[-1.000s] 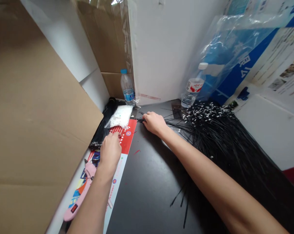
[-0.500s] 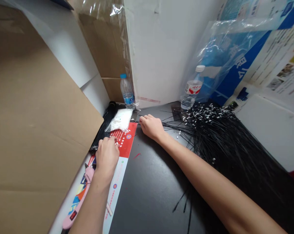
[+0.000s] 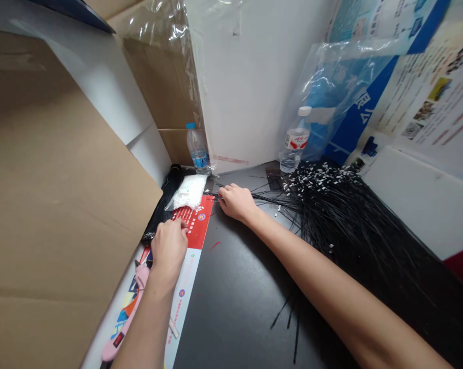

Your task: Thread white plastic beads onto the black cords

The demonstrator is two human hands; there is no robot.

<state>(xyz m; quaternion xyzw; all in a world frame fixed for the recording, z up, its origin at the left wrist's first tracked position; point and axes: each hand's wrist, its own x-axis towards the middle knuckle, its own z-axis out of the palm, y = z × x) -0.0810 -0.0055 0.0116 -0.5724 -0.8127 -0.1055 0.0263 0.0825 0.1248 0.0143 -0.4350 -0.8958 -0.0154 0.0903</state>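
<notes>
My right hand (image 3: pixel 235 201) is closed round a thin bunch of black cable ties (image 3: pixel 266 197) that leads back to the big pile of black ties with white tips (image 3: pixel 354 220) on the dark table. My left hand (image 3: pixel 169 246) rests with curled fingers on a red and white printed sheet (image 3: pixel 195 220), its fingertips pinched at something too small to name. A clear bag of small white parts (image 3: pixel 188 192) lies just beyond it, beside a tied black bundle (image 3: pixel 163 202).
A large cardboard sheet (image 3: pixel 55 215) leans along the left. Two water bottles (image 3: pixel 196 148) (image 3: pixel 294 141) stand at the back by a white board and a plastic bag. A pink tool (image 3: pixel 127 312) lies near my left forearm. A few loose ties (image 3: pixel 289 323) lie on the table.
My right hand has slid a little to the left with the ties. My left hand has shifted slightly toward me on the red sheet. The camera has tilted a bit.
</notes>
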